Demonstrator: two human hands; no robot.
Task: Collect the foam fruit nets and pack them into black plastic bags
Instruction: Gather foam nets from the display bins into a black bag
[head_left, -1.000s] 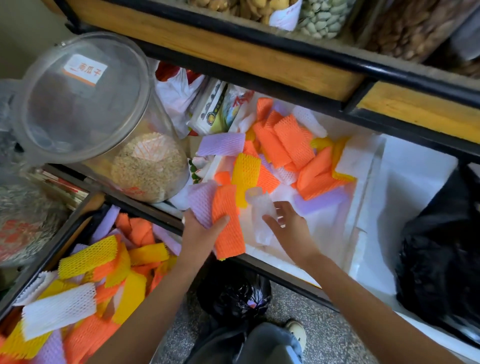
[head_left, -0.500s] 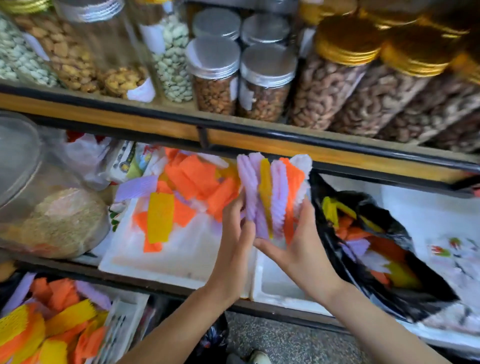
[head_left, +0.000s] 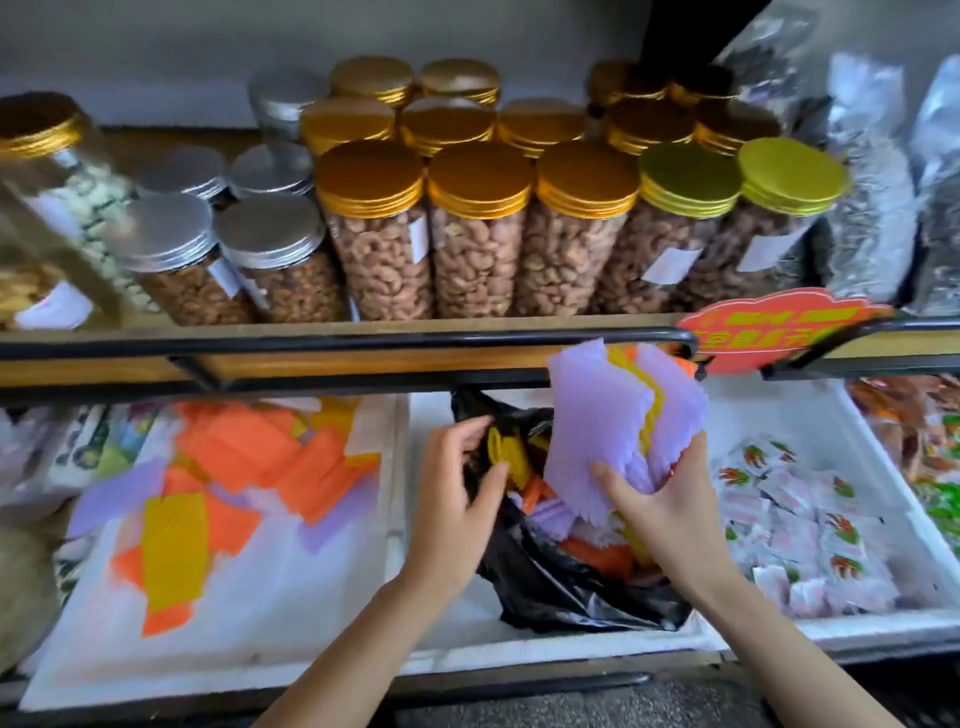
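Note:
My right hand (head_left: 657, 506) grips a stack of foam fruit nets (head_left: 613, 415), purple outside with yellow and orange between, held upright over the mouth of a black plastic bag (head_left: 566, 587). The bag lies in a white foam box and holds purple, orange and yellow nets. My left hand (head_left: 457, 478) pinches the bag's left rim and pulls it open. More loose nets (head_left: 260, 457), orange, yellow and purple, lie scattered in the white foam tray (head_left: 291, 613) to the left.
A wooden shelf with a black rail (head_left: 363, 343) hangs just above the bag. Jars of nuts (head_left: 478, 234) with gold and silver lids fill it. A white box of small snack packets (head_left: 810, 525) sits right of the bag. A red sign (head_left: 774, 327) clips to the rail.
The stack of nets moved right, from between both hands to my right hand alone, over the bag. My left hand let go of it and took the bag's rim. The view shifted up and right.

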